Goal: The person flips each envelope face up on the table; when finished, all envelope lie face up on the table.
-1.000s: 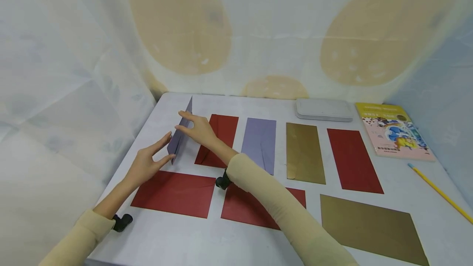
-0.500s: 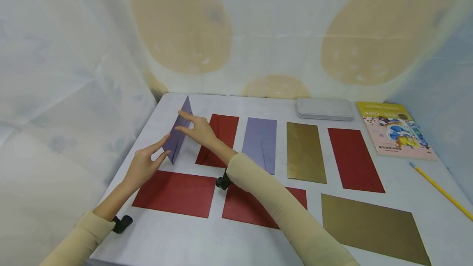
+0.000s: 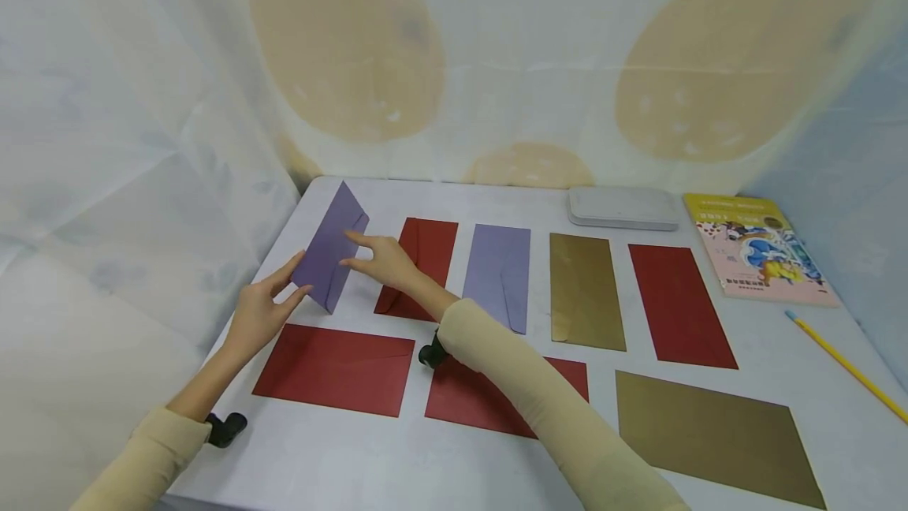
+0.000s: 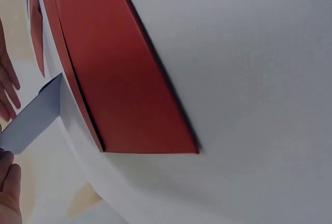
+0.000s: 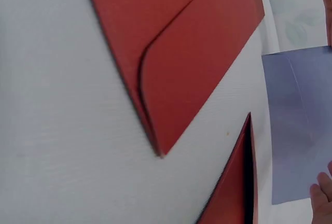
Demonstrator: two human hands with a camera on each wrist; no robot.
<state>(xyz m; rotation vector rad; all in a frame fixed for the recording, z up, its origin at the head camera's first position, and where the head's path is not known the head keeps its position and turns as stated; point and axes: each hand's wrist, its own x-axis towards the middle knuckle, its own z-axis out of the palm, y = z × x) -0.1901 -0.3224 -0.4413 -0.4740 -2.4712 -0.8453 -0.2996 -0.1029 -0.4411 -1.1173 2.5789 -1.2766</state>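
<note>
A purple envelope [image 3: 329, 247] stands tilted above the far left of the table, its flap side facing me. My left hand [image 3: 257, 314] pinches its left edge between thumb and fingers; the left wrist view shows this left hand [image 4: 9, 190] at the lower left. At the envelope's right side, my right hand [image 3: 386, 262] has index finger and thumb extended and spread, their tips by its face; contact is unclear. The right wrist view holds the purple envelope [image 5: 298, 125] at its right edge. Below lies a red envelope [image 3: 336, 369]; another red envelope [image 3: 433, 255] lies right.
Farther right lie a second purple envelope [image 3: 498, 274], a gold envelope [image 3: 585, 290] and a dark red one [image 3: 681, 306]. Nearer are a partly covered red envelope [image 3: 482, 400] and a larger gold one [image 3: 716, 436]. A white case [image 3: 623, 208], a book [image 3: 762, 255] and a pencil [image 3: 851, 373] lie beyond.
The purple envelope has turned from nearly edge-on to showing its face. My left hand has moved slightly left with it, while the right fingertips have dropped a little.
</note>
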